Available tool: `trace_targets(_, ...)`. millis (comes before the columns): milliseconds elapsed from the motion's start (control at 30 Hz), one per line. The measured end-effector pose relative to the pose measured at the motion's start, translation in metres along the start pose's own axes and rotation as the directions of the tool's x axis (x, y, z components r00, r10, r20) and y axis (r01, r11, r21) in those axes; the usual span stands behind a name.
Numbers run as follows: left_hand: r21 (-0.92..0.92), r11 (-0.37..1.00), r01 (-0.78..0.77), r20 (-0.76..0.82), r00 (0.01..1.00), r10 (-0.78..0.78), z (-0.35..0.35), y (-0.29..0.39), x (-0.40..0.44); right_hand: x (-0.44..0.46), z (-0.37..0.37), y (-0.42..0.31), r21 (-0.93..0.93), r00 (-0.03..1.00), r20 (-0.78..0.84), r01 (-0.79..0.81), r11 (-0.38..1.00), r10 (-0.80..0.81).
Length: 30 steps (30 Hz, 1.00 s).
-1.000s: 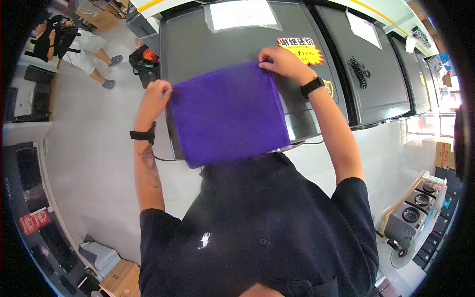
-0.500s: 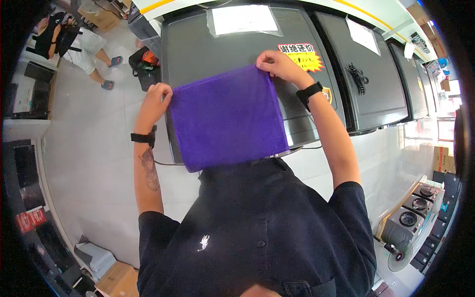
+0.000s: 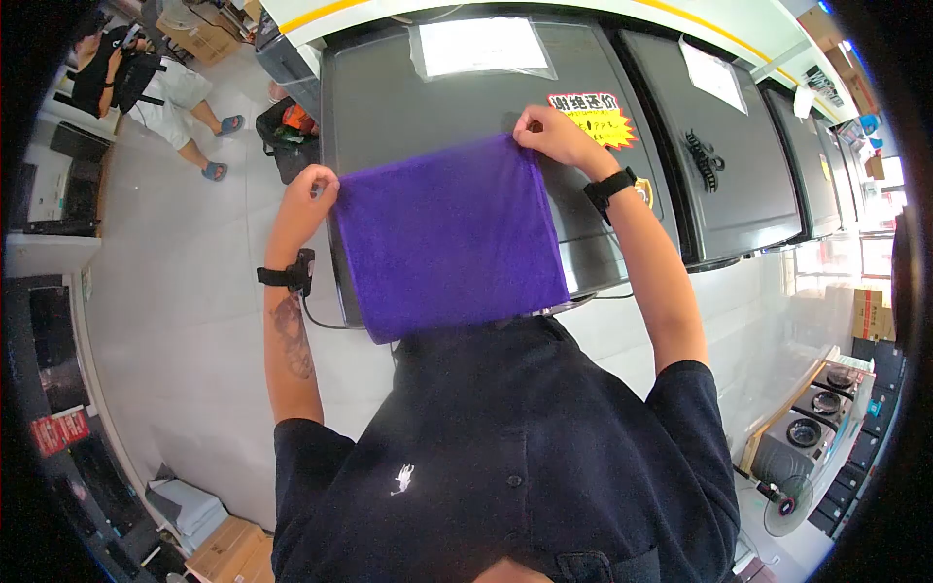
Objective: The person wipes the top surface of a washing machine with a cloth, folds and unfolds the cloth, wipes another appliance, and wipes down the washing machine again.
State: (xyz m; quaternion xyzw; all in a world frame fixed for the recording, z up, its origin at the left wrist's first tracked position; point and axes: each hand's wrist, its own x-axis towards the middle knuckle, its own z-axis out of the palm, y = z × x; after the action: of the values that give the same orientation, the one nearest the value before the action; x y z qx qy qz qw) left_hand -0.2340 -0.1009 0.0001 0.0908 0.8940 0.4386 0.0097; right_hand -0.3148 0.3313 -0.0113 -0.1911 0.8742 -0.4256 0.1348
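Observation:
A purple cloth (image 3: 449,241) hangs spread out between my two hands, its lower edge close to my chest. My left hand (image 3: 309,197) pinches its upper left corner, and my right hand (image 3: 552,136) pinches the upper right corner. Behind the cloth lies the dark top of an appliance (image 3: 389,107), partly covered from view. A yellow starburst label (image 3: 604,126) with writing is on that top, just beyond my right hand. A white sheet in a clear sleeve (image 3: 481,47) lies near the far edge.
To the right stands a second dark appliance (image 3: 719,194) with a black claw-like item (image 3: 704,160) on it. A black bag (image 3: 284,146) rests on the floor at left. Another person (image 3: 170,92) is further back on the left. A fan (image 3: 787,505) stands lower right.
The cloth stays stretched between both hands. My right hand has shifted slightly down and to the right, and the cloth's top edge dips a little.

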Motion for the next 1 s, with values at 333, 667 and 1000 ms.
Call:
trace_targets(333, -0.046, 0.999, 0.001, -0.040, 0.999, -0.003, -0.008, 0.010, -0.002, -0.016, -0.007, -0.022, -0.027, 0.981, -0.119, 0.152, 0.988, -0.154)
trace_targets(667, 0.350, 0.881, -0.318, -0.106, 0.921, 0.375, -0.081, 0.112, -0.007, -0.059, -0.084, -0.136, -0.489, 0.772, -0.291, 0.387, 0.782, -0.565)
trace_targets(1000, 0.537, 0.756, -0.375, -0.256, 0.781, 0.569, -0.093, 0.163, -0.046, -0.112, -0.078, -0.167, -0.609, 0.628, -0.444, 0.311, 0.729, -0.639)
